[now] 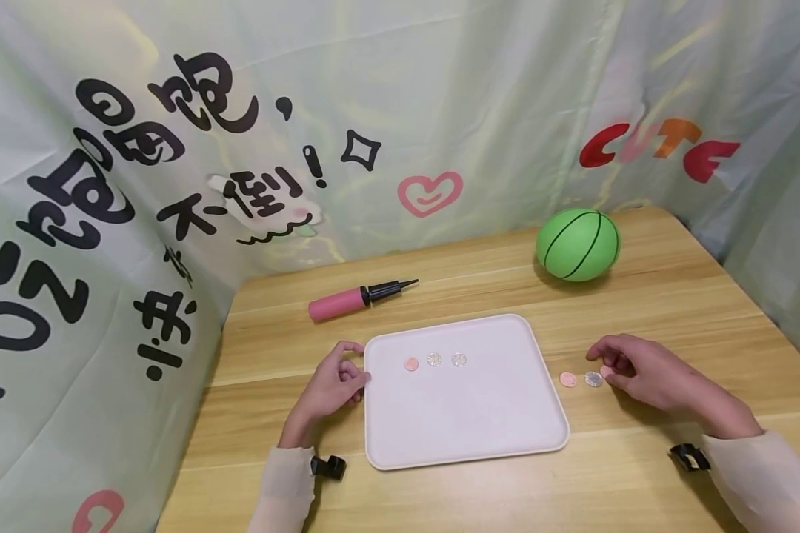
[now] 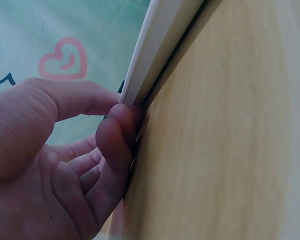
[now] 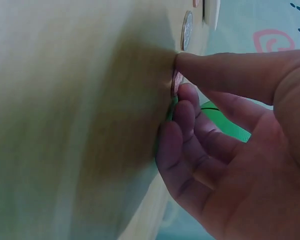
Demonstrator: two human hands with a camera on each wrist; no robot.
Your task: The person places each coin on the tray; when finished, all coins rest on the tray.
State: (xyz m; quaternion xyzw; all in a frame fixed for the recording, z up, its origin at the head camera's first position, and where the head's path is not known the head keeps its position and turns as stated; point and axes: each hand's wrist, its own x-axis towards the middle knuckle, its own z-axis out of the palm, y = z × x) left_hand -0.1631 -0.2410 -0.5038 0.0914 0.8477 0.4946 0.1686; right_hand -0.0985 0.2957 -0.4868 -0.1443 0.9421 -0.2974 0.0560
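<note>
A pale pinkish-white tray (image 1: 467,422) lies on the wooden table. My left hand (image 1: 331,383) pinches its left rim (image 2: 140,60), thumb and curled fingertips meeting at the edge. Inside the tray, near its far left, a copper-coloured coin (image 1: 411,364) and two silver-coloured coins (image 1: 435,360) lie in a row. Right of the tray, a copper-coloured coin (image 1: 568,380) and a silver-coloured coin (image 1: 593,379) rest on the wood. Beside them my right hand (image 1: 653,374) pinches another copper-coloured coin (image 3: 177,82) between thumb and fingers, low at the tabletop; the fingers partly hide it.
A pink and black hand pump (image 1: 340,303) lies behind the tray. At the back right sits a green ball (image 1: 578,245) with black lines. A printed curtain (image 1: 493,111) hangs behind the table (image 1: 693,296) and along its sides. Each wrist carries a small black device (image 1: 690,457).
</note>
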